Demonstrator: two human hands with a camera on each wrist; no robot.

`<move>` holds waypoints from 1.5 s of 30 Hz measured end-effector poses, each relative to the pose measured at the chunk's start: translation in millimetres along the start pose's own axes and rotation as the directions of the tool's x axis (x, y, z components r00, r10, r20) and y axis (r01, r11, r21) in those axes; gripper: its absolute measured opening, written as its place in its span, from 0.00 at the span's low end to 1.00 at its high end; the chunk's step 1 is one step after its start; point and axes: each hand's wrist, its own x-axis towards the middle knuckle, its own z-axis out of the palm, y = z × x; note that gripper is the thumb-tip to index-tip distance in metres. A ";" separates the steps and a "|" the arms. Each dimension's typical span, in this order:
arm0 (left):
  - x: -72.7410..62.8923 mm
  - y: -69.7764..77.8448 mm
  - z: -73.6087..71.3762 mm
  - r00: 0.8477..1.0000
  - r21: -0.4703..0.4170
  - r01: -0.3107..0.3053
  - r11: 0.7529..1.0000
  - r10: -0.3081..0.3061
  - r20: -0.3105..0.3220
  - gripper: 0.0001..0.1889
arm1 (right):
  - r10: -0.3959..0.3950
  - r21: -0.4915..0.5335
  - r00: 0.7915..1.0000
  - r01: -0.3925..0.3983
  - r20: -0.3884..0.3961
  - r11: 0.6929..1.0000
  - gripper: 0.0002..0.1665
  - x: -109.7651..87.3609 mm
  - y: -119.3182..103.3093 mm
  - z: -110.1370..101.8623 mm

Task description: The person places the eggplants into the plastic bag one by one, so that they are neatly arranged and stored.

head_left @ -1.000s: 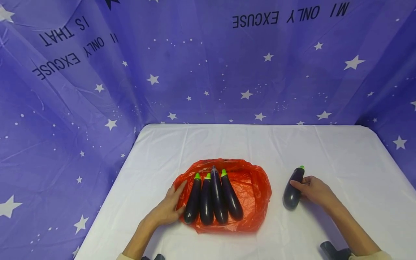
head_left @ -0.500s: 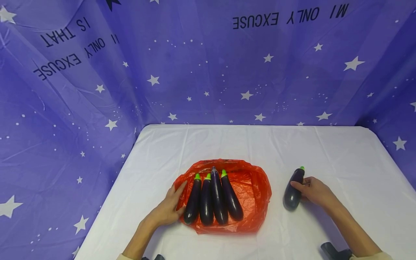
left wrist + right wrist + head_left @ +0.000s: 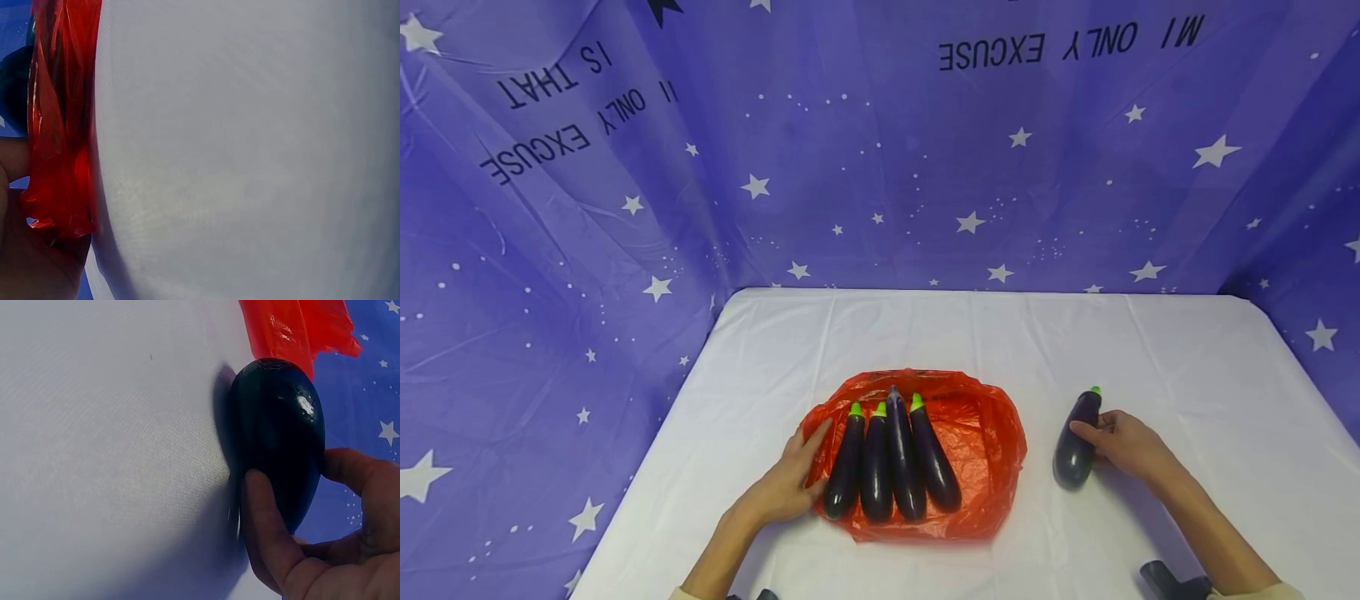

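Observation:
Several dark purple eggplants (image 3: 889,467) lie side by side, stems away from me, in an opened red plastic bag (image 3: 985,425). Most have bright green caps. My left hand (image 3: 788,482) holds the bag's left edge, its thumb beside the leftmost eggplant. In the left wrist view, the red film (image 3: 62,144) runs into the palm and hides the other fingers. To the right of the bag, my right hand (image 3: 1126,442) grips another eggplant (image 3: 1075,450) around its middle, green tip pointing away. The right wrist view shows thumb and fingers on opposite sides of its glossy body (image 3: 278,419).
A white cloth (image 3: 925,325) covers the table. Behind it and along the sides hangs a blue-purple curtain (image 3: 880,183) with white stars and lettering. Dark pieces of the wrist gear (image 3: 1172,581) show below the right forearm.

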 end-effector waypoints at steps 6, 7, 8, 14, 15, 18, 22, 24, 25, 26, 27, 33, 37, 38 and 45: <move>0.5 0.8 -1.0 1.000 0.002 0.002 1.000 -0.002 0.007 0.43 | 0.009 -0.003 1.000 -0.009 0.016 1.000 0.48 0.9 -1.9 0.2; 0.6 0.8 -1.1 1.000 0.004 0.002 1.000 -0.002 0.007 0.43 | 0.011 -0.002 1.000 -0.011 0.015 1.000 0.48 0.8 -2.2 0.3; 0.6 0.8 -1.2 1.000 0.005 0.002 1.000 -0.002 0.007 0.43 | 0.012 -0.004 1.000 -0.011 0.014 1.000 0.48 0.8 -2.4 0.4; 0.4 0.8 -1.5 1.000 0.006 0.009 1.000 -0.009 0.010 0.43 | 0.010 -0.021 1.000 -0.010 -0.004 1.000 0.50 0.6 -2.9 -0.7; 0.5 0.8 -1.5 1.000 0.005 0.009 1.000 -0.009 0.010 0.43 | 0.011 -0.026 1.000 -0.011 -0.007 1.000 0.50 0.8 -3.0 -1.1; 0.8 1.0 -1.5 1.000 0.001 0.008 1.000 -0.008 0.009 0.43 | 0.005 -0.045 1.000 -0.006 -0.017 0.999 0.50 1.2 -3.3 -2.4; 1.2 1.0 -1.2 1.000 -0.003 0.008 1.000 -0.008 0.006 0.43 | -0.001 -0.058 1.000 0.000 -0.024 0.998 0.49 1.7 -3.8 -3.5; 1.2 0.6 -0.9 1.000 -0.003 0.010 1.000 -0.010 0.007 0.43 | -0.002 -0.062 1.000 0.001 -0.026 0.998 0.48 2.0 -3.4 -3.4; 1.1 0.5 -0.8 1.000 -0.003 0.009 1.000 -0.009 0.008 0.43 | -0.005 -0.062 1.000 0.003 -0.029 0.998 0.48 2.0 -3.2 -3.3; 1.1 0.5 -0.8 1.000 -0.002 0.008 1.000 -0.008 0.009 0.43 | -0.007 -0.063 0.999 0.005 -0.031 0.998 0.48 2.0 -2.9 -3.1; 1.1 0.3 -0.8 1.000 -0.002 0.006 1.000 -0.006 0.008 0.43 | -0.008 -0.062 0.999 0.006 -0.034 0.998 0.48 2.0 -2.6 -2.9; 1.1 -0.9 -0.5 1.000 0.003 -0.008 1.000 0.008 0.007 0.43 | -0.018 -0.060 0.999 0.016 -0.042 0.998 0.47 1.2 -1.6 -1.8; 1.0 -1.0 -0.5 1.000 0.002 -0.011 1.000 0.011 0.011 0.43 | -0.013 -0.059 0.999 0.011 -0.039 0.998 0.48 1.1 -1.5 -1.9; 1.1 -1.0 -0.6 1.000 0.002 -0.011 1.000 0.011 0.011 0.43 | -0.014 -0.058 0.999 0.012 -0.039 0.998 0.47 1.1 -1.4 -2.0; 1.1 -0.5 -0.7 1.000 0.001 -0.003 1.000 0.003 0.012 0.43 | -0.026 -0.044 0.999 0.024 -0.047 0.999 0.46 -0.1 0.3 -1.8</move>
